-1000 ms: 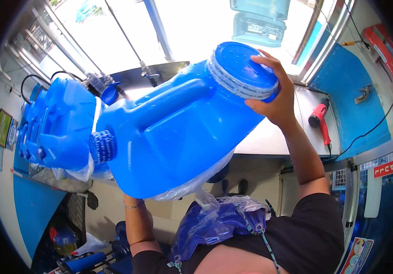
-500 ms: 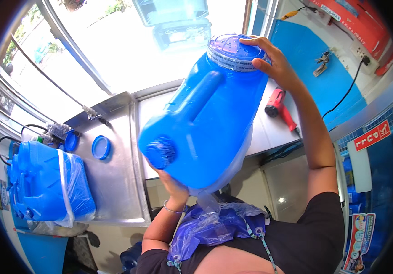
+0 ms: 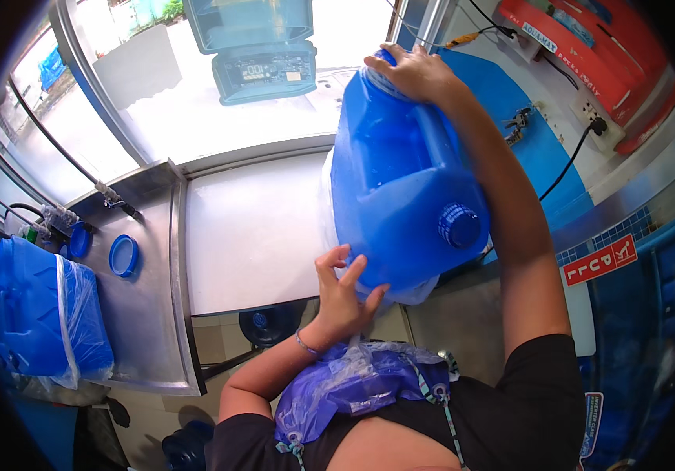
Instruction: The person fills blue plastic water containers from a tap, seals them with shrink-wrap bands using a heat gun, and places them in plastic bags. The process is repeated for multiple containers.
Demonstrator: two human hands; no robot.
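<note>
Wide cap (image 3: 385,57) mostly hidden beneath the right hand (image 3: 425,74), tabletop (image 3: 251,235) partly covered by the blue jug (image 3: 400,216), dark bottle (image 3: 267,325) partly concealed below it, red case (image 3: 596,55) cut off at the upper edge, teal device (image 3: 267,74) with blurred detail.

Upper garment: black top (image 3: 510,400) with short sleeves. Also worn: glossy purple see-through plastic apron (image 3: 353,392), fitted with eyelets (image 3: 440,390) and patterned teal-and-dark cords (image 3: 447,428). Slim bracelet (image 3: 306,343) at left wrist (image 3: 317,336).

Blown-out window (image 3: 188,125), dark fisheye edges
</note>
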